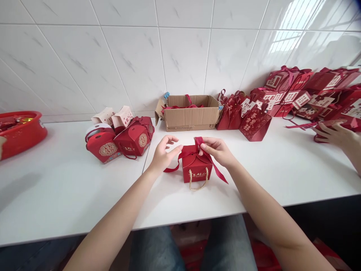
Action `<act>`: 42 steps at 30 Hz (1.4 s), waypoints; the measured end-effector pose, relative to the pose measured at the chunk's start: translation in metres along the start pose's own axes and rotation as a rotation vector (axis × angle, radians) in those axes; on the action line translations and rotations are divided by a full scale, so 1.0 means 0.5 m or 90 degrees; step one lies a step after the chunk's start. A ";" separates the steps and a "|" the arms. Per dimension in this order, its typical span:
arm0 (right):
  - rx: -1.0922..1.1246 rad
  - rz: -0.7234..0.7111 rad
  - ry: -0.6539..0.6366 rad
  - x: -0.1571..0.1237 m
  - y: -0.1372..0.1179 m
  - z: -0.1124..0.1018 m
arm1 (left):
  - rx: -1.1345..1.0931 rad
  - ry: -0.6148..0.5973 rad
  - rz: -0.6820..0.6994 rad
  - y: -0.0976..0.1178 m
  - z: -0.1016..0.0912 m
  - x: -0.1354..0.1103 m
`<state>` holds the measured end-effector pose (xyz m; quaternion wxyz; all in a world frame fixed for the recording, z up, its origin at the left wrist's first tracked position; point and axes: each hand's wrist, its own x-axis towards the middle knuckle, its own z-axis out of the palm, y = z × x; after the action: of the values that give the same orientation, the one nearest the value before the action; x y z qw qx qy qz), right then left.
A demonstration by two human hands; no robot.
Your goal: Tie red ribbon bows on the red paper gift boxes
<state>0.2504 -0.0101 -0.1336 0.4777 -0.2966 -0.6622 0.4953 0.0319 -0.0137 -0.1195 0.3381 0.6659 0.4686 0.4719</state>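
Ribbon loop pinched in right hand, left hand free

Head view: small red box upright on white table, front and center, between the hands. Gold rope handle hangs on its front. Right hand grips a loop of the red ribbon over the box top; ribbon tails drop off left and right sides. Left hand is empty, fingers parted, thumb tip near the box's left top edge; can't tell if it touches ribbon. Carton sits behind. Two red boxes left, co-worker's hand far right.
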 end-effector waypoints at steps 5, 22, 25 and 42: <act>0.038 -0.027 -0.044 -0.002 0.001 0.001 | 0.025 -0.091 0.018 0.051 0.028 0.022; -0.060 0.008 0.090 0.005 -0.005 0.012 | 0.013 -0.022 0.090 0.079 0.070 0.039; -0.089 -0.025 0.117 0.004 -0.007 0.013 | 0.031 0.000 0.065 0.067 0.059 0.033; 0.047 0.059 -0.019 -0.004 -0.023 0.013 | 0.152 -0.200 -0.119 0.032 -0.035 -0.005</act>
<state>0.2459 -0.0183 -0.1239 0.4549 -0.3019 -0.6361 0.5453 0.0201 -0.0213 -0.1006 0.3682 0.7200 0.5224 0.2702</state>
